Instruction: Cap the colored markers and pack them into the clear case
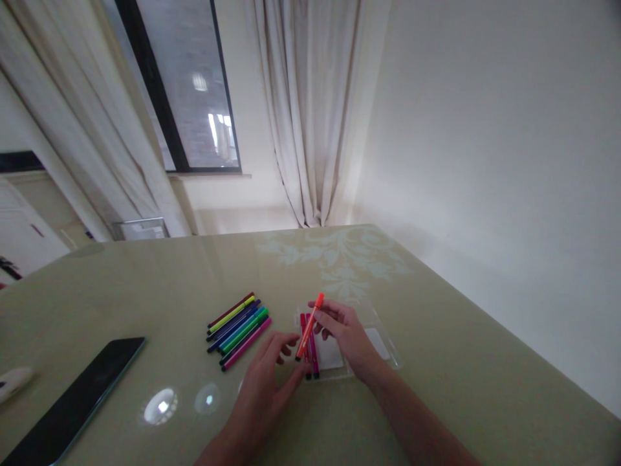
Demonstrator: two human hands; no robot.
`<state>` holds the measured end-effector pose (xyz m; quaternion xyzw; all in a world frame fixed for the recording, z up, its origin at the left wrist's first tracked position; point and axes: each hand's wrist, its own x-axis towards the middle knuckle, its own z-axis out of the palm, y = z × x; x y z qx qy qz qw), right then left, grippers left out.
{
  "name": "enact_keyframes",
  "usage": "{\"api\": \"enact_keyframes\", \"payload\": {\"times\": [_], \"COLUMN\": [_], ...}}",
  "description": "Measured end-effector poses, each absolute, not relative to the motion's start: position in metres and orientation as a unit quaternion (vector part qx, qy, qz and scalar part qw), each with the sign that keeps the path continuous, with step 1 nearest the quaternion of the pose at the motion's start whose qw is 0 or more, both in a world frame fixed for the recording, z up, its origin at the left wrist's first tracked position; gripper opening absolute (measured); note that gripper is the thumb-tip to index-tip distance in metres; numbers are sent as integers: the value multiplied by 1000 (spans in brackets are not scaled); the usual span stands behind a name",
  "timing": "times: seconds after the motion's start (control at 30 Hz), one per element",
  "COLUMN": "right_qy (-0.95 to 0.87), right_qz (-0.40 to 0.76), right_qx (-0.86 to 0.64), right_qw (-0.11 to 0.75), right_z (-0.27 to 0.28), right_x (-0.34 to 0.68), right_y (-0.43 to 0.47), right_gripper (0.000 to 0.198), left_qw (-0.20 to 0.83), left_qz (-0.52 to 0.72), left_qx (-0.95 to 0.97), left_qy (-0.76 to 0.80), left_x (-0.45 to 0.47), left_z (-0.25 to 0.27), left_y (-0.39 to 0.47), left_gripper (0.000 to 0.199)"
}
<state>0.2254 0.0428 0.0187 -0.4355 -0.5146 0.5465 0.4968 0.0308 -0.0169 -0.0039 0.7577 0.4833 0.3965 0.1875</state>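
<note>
Between finger and thumb, my right hand (345, 330) pinches an orange-red felt-tip pen (310, 325), tilted with its dark end down to the left. My left hand (269, 369) is open close by, thumb and fingers spread around the pen's lower end without clearly gripping it. Beneath both hands lies a clear plastic case (383, 333) with a white insert. Inside its left side rest a magenta felt-tip pen (314, 362) and a red one beside it, partly hidden by the held pen. Left of my hands, several felt-tip pens (240, 329) in different colours lie side by side on the table.
A black tablet-like slab (82, 401) lies on the glossy greenish table (169, 285) at the left, with a white rounded object (14, 383) beyond it at the edge. A white wall (509, 194) runs along the right side; curtains (310, 116) hang behind the table.
</note>
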Motion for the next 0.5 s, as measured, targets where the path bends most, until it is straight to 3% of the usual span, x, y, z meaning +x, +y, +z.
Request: {"api": "enact_keyframes", "payload": {"times": [0.17, 0.3, 0.5], "right_qy": [-572, -617, -622], "right_qz": [484, 456, 390], "right_qx": [-498, -519, -571], "right_qw": [437, 376, 367], "right_z": [21, 16, 6], "right_x": [248, 249, 239], "right_y": [52, 51, 47], "right_gripper": [24, 16, 17], "left_qw": [126, 116, 101], "left_qz": [270, 233, 212], "left_qx": [863, 877, 880], "left_qy": [409, 403, 412], "left_x": [32, 33, 38], "left_z": [-10, -12, -7], "left_y": [-22, -21, -22], "left_gripper": [51, 43, 48]}}
